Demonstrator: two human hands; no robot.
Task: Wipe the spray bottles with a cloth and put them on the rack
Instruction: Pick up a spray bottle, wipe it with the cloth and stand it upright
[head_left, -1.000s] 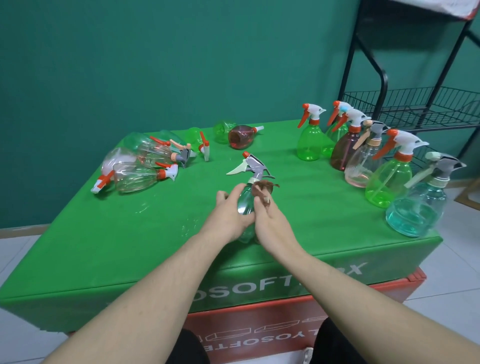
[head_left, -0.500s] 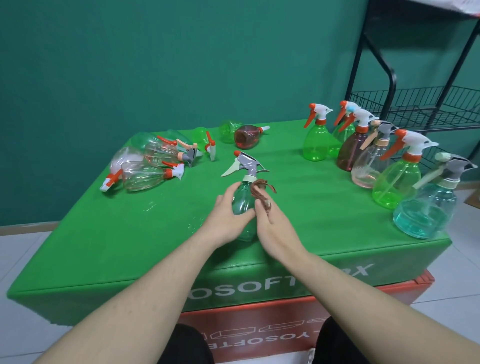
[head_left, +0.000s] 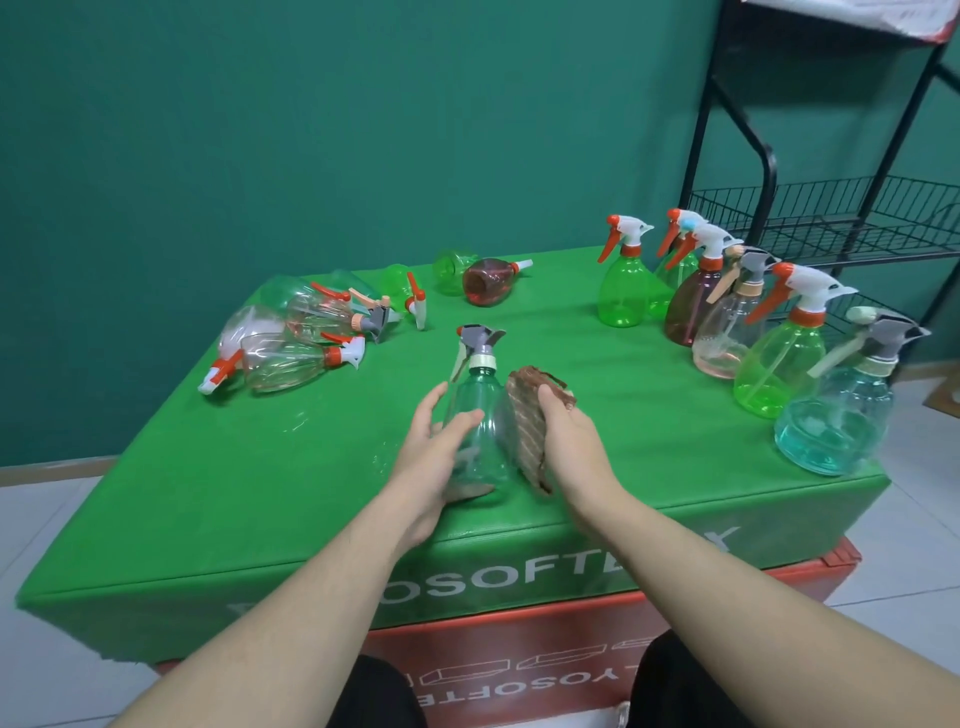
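Observation:
A clear green spray bottle (head_left: 480, 410) with a grey trigger head stands upright in the middle of the green table (head_left: 597, 395). My left hand (head_left: 434, 457) grips its left side and bottom. My right hand (head_left: 569, 447) presses a brown cloth (head_left: 530, 421) against the bottle's right side. Several upright spray bottles (head_left: 779, 364) stand in a row along the table's right edge. Several more bottles (head_left: 296, 338) lie on their sides at the back left. The black wire rack (head_left: 831, 218) stands behind the table at the right.
A dark red bottle (head_left: 491, 280) and a green one (head_left: 452, 265) lie at the back middle of the table. A teal wall runs behind the table. The rack's wire shelf holds nothing that I can see. A red box sits under the green cover.
The bottle has turned so its trigger faces away from me. My right hand has slid the cloth from the neck down onto the bottle's right side. My left hand has dropped lower on the body.

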